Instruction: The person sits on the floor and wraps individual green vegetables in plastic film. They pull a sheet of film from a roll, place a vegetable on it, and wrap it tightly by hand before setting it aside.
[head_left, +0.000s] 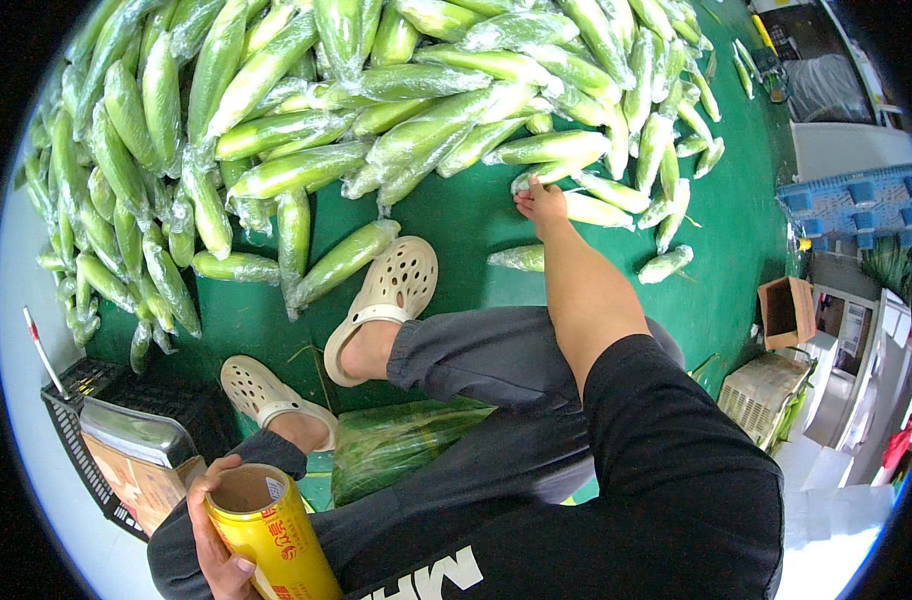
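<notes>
My left hand (221, 550) is wrapped round a yellow cylinder-shaped roll (286, 555) with a hollow brown core and red print, held upright by my lap. Stretched forward, my right hand (543, 205) is at the near edge of a big pile of green ears of corn in clear plastic film. Its thumb and curled fingers close at the tip of one wrapped ear of corn (566, 168); how firm the hold is does not show. Another wrapped ear (598, 211) passes behind that hand. A shorter one (516, 257) lies under my forearm, partly hidden.
The pile of wrapped corn (416, 80) covers the far part of the green floor (736, 210). A plastic bag of greens (396, 455) lies beneath my legs. At left stands a black crate (96, 450); at right are a cardboard box (786, 312), a pale basket (761, 395) and blue crates (851, 205).
</notes>
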Available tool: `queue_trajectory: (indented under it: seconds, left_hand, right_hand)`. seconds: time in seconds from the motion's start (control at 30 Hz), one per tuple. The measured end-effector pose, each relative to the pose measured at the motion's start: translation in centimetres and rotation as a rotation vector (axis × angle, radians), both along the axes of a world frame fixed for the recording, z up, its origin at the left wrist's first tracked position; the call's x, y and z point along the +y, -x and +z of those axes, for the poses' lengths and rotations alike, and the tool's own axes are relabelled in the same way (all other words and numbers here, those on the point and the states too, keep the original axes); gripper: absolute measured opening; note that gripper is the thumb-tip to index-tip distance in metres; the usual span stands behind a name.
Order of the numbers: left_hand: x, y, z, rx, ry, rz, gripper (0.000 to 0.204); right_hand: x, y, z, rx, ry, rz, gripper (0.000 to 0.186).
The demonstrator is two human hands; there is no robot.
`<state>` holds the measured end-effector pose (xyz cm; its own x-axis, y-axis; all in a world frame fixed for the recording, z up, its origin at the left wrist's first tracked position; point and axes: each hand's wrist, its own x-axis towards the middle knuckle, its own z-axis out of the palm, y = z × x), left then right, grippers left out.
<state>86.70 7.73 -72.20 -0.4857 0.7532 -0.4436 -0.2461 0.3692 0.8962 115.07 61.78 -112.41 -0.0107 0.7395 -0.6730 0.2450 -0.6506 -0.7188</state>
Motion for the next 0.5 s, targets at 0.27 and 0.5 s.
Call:
queue_trajectory:
  seconds: [0.27, 0.5]
  left_hand:
    - [1.5, -1.7, 0.8, -0.071, 0.090, 0.180, 0.100]
    - [0.0, -1.0, -0.3, -0.050, 0.062, 0.168, 0.102]
  right_hand:
    - [0.1, -0.5, 0.1, 0.028, -0.001, 0.049, 0.032]
    - [-0.2, -0.4, 0.6, 0.143, 0.108, -0.041, 0.046]
